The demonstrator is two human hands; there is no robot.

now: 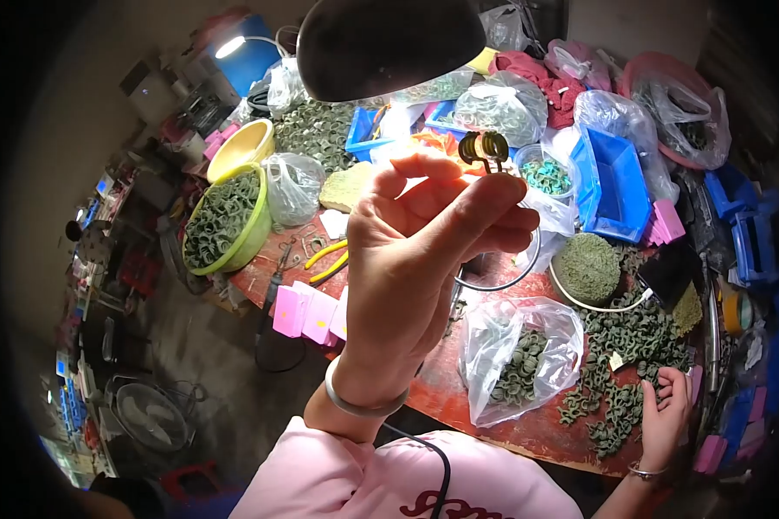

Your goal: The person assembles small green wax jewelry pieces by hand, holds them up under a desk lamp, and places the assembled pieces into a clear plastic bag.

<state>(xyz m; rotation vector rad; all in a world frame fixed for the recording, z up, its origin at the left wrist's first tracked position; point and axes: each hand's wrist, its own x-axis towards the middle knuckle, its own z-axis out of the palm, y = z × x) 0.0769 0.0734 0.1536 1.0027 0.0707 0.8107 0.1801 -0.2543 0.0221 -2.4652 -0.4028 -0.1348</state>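
Note:
My left hand [424, 233] is raised in the middle of the view, under the lamp. Its thumb and fingertips pinch a small dark wire coil [483, 149], curved like a horseshoe, with thin wire legs pointing down into the grip. Low on the right, my right hand [665, 411] rests at the edge of a loose pile of grey-green coils [627, 381]. Its thumb stands apart from the loosely bent fingers, and nothing shows between them. Between the hands, a clear plastic bag [521, 359] lies on the red table [441, 394] with similar coils inside.
A dark lamp head [389, 48] hangs overhead. Yellow-handled pliers [327, 261] and pink blocks [307, 311] lie left of my raised wrist. A green basin [225, 221] full of coils stands at the left; a blue bin [613, 186] and a round green pad [587, 268] are to the right.

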